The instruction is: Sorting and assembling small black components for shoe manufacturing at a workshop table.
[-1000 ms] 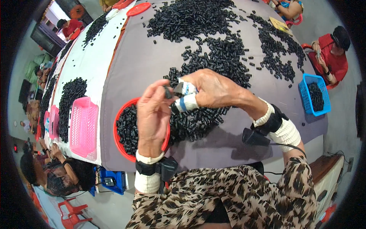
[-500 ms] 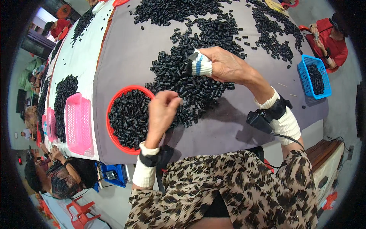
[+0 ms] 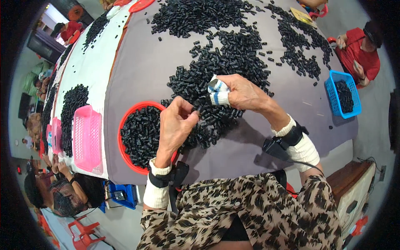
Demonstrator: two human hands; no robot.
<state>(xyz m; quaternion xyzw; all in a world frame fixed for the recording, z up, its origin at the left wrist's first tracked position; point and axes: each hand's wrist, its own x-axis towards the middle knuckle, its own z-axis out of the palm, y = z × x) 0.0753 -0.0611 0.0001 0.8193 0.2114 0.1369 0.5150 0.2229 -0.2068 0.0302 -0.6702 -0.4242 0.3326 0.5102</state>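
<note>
My left hand [image 3: 177, 127] is pinched closed beside the heap, thumb against fingers; whatever lies between the tips is too small to make out. To its right, my right hand [image 3: 248, 95] curls closed over the heap. White knit fabric with blue stripes [image 3: 221, 98] wraps its thumb and forefinger, hiding anything they hold. Under and beyond both hands spreads a heap of short black cylindrical pieces [image 3: 233, 54]. By my left wrist stands a round red basin [image 3: 121, 139] full of the same pieces, its right edge partly covered by my hand.
Pink baskets [image 3: 87, 137] stand on the white cloth at left. A blue basket [image 3: 329, 91] with black pieces sits at the right table edge, near a person in red [image 3: 362, 54]. More piles [image 3: 200, 16] lie farther back. Another person [image 3: 68, 191] works at lower left.
My right hand has moved down and nearer to my left hand, its fabric-covered fingers turning. The left hand has shifted slightly, with thumb and fingers still together.
</note>
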